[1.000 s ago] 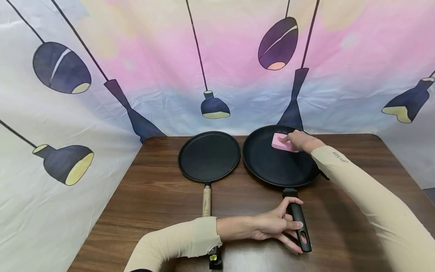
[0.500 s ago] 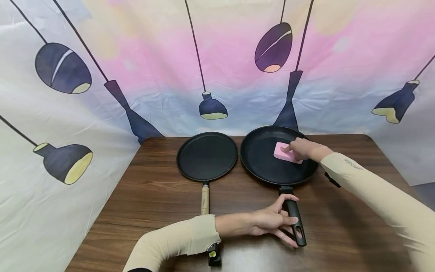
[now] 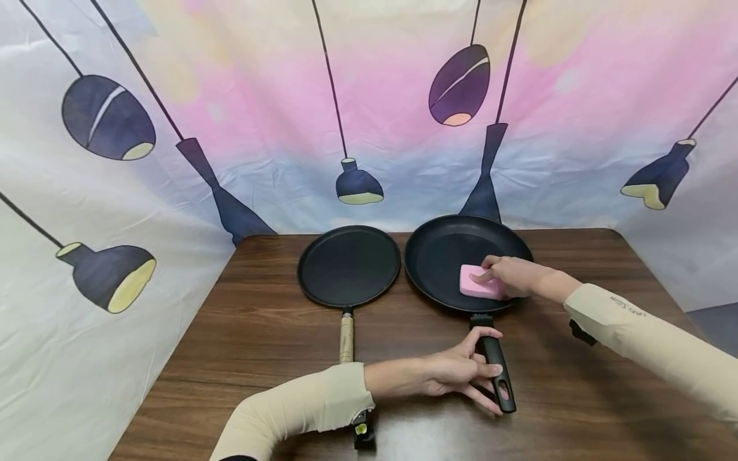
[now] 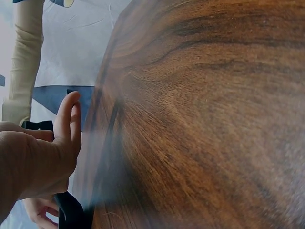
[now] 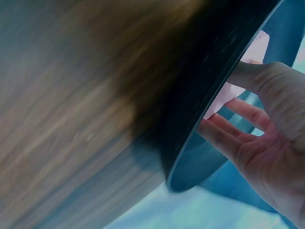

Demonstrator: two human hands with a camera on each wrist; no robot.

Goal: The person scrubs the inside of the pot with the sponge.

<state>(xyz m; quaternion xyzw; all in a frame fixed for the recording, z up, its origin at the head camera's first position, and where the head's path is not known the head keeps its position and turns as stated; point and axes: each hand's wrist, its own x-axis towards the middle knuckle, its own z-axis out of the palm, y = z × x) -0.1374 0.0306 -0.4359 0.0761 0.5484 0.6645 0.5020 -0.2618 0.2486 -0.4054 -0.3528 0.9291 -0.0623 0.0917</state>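
Note:
In the head view a black frying pan [image 3: 444,256] lies on the table with its handle toward me. My left hand [image 3: 458,371] grips the black handle [image 3: 494,362], thumb on top and fingers spread around it. My right hand [image 3: 510,275] pinches a pink sponge [image 3: 480,283] against the inside of the pan, near its front right side. The right wrist view shows the thumb and fingers on either side of the sponge [image 5: 224,98], beyond the pan's rim [image 5: 178,167]. The left wrist view shows the left hand [image 4: 40,157] side-on, the handle mostly hidden behind it.
Left of the frying pan lies a flat black griddle pan [image 3: 348,266] with a wooden handle [image 3: 346,336], partly covered by my left forearm. Both pans rest on a brown wooden table [image 3: 248,333]. Behind it hangs a cloth [image 3: 277,128] printed with lamps.
My right hand has drawn the sponge toward me across the pan, from its far side to its near side. The left hand keeps its grip on the handle.

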